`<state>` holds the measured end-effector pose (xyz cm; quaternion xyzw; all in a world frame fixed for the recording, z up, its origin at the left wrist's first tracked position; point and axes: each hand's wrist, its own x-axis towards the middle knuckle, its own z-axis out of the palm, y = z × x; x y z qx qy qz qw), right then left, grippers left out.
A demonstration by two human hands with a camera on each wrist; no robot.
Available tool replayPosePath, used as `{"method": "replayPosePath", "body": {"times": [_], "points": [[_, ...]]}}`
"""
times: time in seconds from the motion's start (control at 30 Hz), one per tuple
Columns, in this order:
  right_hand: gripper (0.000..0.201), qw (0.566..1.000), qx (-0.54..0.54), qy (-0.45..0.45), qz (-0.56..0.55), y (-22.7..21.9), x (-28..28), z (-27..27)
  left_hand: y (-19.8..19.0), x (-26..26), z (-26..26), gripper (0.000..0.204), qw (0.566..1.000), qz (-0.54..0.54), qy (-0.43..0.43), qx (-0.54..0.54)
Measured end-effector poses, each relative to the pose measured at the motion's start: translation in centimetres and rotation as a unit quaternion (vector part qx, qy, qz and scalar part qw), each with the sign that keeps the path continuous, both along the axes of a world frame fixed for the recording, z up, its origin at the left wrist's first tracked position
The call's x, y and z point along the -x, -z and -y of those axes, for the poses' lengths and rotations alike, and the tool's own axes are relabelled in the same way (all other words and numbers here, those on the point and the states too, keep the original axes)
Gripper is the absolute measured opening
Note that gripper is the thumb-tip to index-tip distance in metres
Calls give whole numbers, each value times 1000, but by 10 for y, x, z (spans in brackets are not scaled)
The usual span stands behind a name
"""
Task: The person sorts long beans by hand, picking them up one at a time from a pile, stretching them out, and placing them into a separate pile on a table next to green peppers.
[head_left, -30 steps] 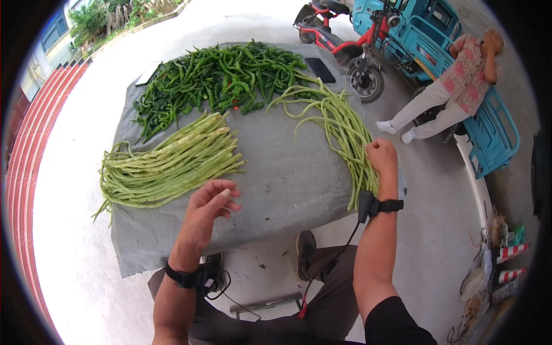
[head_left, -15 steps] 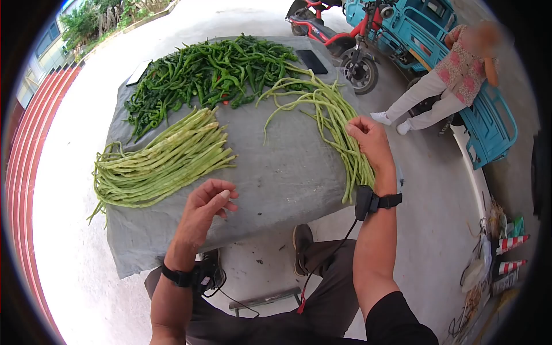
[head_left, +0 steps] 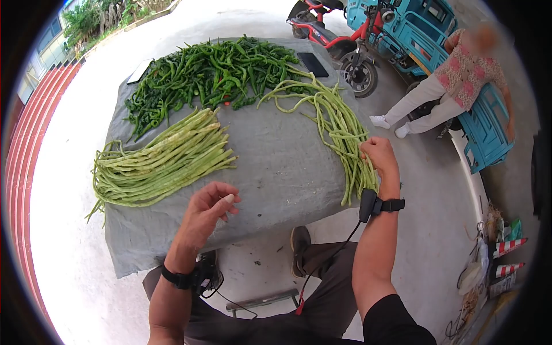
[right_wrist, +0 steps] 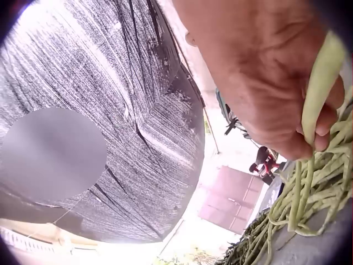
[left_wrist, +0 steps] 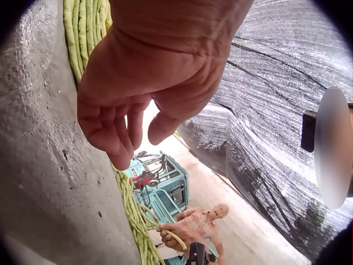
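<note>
My right hand (head_left: 381, 156) is over the near end of a loose pile of yardlong beans (head_left: 339, 123) on the table's right side. In the right wrist view its thumb and fingertips pinch a pale green yardlong bean (right_wrist: 321, 83), with the pile just beyond. My left hand (head_left: 208, 210) hovers above the near table edge, fingers loosely curled and holding nothing. Just beyond it lies a neat bundle of yardlong beans (head_left: 164, 164), their ends lined up at the right.
Green chili peppers (head_left: 213, 72) are heaped across the far side of the grey-covered table (head_left: 276, 172). A dark phone (head_left: 313, 64) lies at the far right corner. A person (head_left: 460, 80) leans by a blue cargo tricycle (head_left: 489, 126), near a red scooter (head_left: 345, 43).
My right hand moved inward and away over the loose pile, then came back toward its near right side. My left hand has barely moved. The standing person has lowered an arm.
</note>
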<state>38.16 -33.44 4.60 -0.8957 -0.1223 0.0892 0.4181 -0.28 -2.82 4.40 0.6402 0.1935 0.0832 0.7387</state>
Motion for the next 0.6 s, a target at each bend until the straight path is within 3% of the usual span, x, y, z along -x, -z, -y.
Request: {"method": "replayPosePath", "body": {"times": [0.1, 0.2, 0.33, 0.4, 0.5, 0.6], "points": [[19, 996, -77, 21, 43, 3, -2, -2, -1, 1, 2, 24, 1000, -7, 11, -16], [17, 973, -216, 82, 11, -9, -1, -5, -2, 1, 3, 24, 1000, -17, 11, -22], [16, 852, -500, 137, -79, -24, -1, 2, -1, 1, 3, 24, 1000, -15, 5, -21], [18, 782, -594, 154, -112, -28, -6, 7, -1, 0, 4, 24, 1000, -18, 6, -23], [15, 739, -649, 169, -60, -36, -1, 11, -1, 0, 5, 25, 999, -22, 7, -26], [17, 640, -767, 29, -41, -50, 2, 26, 2, -1, 4, 25, 999, -24, 12, -27]]}}
